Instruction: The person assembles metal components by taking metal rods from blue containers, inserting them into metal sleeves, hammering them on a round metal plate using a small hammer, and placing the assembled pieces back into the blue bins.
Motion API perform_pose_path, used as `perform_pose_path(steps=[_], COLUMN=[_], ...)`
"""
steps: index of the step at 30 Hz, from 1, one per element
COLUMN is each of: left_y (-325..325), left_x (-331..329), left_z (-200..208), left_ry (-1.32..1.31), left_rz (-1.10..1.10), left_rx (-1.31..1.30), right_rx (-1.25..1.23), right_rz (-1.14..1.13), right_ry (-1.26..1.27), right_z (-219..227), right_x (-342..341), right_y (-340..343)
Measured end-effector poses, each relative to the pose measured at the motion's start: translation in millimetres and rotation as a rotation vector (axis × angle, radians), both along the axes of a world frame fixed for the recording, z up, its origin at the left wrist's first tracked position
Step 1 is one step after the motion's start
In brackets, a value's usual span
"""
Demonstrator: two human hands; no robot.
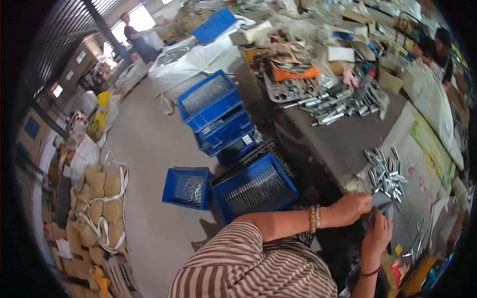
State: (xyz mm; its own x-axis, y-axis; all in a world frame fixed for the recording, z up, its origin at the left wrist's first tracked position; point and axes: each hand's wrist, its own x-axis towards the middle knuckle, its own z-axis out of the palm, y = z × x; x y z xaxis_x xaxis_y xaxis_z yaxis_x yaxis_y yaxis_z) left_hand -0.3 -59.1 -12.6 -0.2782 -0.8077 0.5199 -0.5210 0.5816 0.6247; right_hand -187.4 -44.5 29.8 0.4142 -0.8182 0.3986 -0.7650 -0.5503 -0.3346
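Note:
Both hands meet at the table's edge on the right, beside a grey rounded piece (381,200) whose kind I cannot tell. My left hand (352,208), a beaded bracelet and a bangle at its wrist, is closed in a fist. Just below it, my right hand (378,236) has its fingers bent and pressed together near the grey piece. Whatever lies in the fingers is too small or hidden to name. Beyond the hands is a loose heap of short shiny metal tubes (385,174). Thin metal rods (419,241) lie to the right of my right hand.
To my left, a blue crate (289,201) holds rows of metal rods. A smaller blue bin (170,191) stands on the floor beside it. Stacked blue crates (218,134) rise behind. A bigger pile of metal tubes (343,104) covers the far table. Two people are in the background.

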Motion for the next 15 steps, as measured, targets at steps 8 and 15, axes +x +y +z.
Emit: perform_pose_path(steps=[8, 15], left_y=[-2.8, 0.3], left_x=[5.9, 0.0], left_z=[1.5, 6.6], left_ry=[0.006, 0.034], left_rz=[-0.002, -0.058], left_rx=[0.026, 0.066], right_rx=[-0.065, 0.098], right_rz=[0.006, -0.098], right_ry=[0.017, -0.090], right_z=[-9.6, -2.3], right_x=[5.7, -41.6], right_y=[-6.8, -11.3])
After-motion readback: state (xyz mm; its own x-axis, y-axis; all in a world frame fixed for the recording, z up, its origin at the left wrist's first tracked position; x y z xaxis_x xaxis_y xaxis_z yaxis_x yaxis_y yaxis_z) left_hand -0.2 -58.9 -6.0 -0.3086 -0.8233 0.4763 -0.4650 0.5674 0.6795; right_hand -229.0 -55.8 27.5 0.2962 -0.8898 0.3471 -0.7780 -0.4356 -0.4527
